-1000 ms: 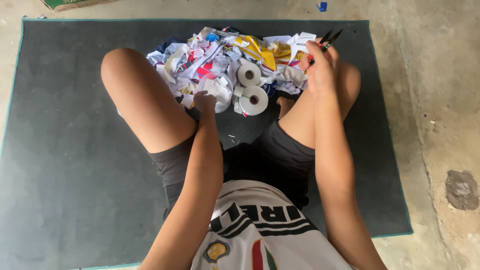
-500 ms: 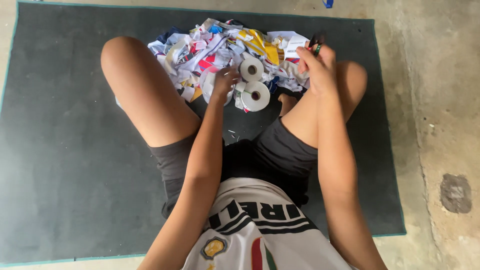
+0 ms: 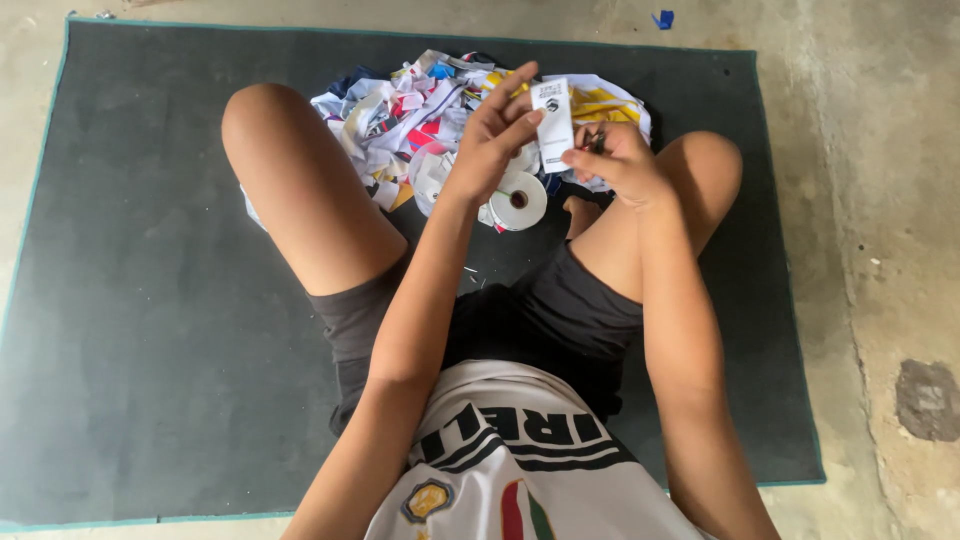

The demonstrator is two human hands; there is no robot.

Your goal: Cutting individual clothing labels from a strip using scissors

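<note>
Person seated on a dark mat [image 3: 130, 330] laid over a concrete floor [image 3: 880, 250], knees spread, both hands raised between them.

Left hand [image 3: 495, 135]: thumb and fingers pinched shut on a small white printed label [image 3: 553, 125]. The label stands upright above the pinch, printed face toward the camera, probably so it can be read or lined up.

Right hand [image 3: 615, 160]: curled closed, its fingertips meeting the lower right edge of the label, just beside the left-hand pinch. A dark slender item shows inside this fist, possibly a cutting tool; too hidden to say, so what the hand grips cannot be told. The label is thus steadied from two sides, well above the mat.

Directly below the pinch: a white tape roll [image 3: 518, 200] lying flat, with more white strip curled just left of it. Beyond and beneath both hands: a loose heap of fabric and paper scraps [image 3: 400, 110] in white, blue, red and yellow, piled within reach of either hand.

A small blue scrap [image 3: 663, 18] lies on the floor well beyond the grip, off the mat's far edge.
</note>
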